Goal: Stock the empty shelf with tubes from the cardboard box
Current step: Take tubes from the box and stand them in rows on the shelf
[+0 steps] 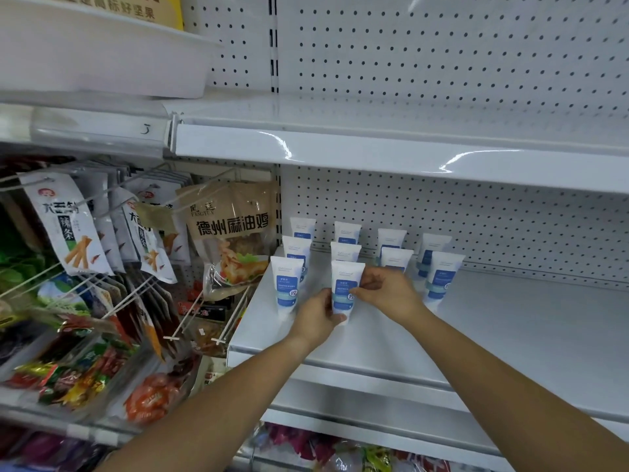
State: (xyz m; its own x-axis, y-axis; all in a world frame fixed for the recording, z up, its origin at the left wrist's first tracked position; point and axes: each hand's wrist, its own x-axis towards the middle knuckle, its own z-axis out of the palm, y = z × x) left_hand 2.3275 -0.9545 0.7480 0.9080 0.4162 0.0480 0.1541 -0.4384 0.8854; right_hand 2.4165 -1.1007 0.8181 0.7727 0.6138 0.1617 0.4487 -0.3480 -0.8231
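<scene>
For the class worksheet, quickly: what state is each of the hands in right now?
Left hand: holds the front tube near its base.
Right hand: pinches the same tube's right edge.

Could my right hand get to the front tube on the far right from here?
Probably yes: the right hand is close beside the far-right front tube, with bare shelf before it, though it first must release the held tube.

Hanging snack packets [235, 229] (left side)
</scene>
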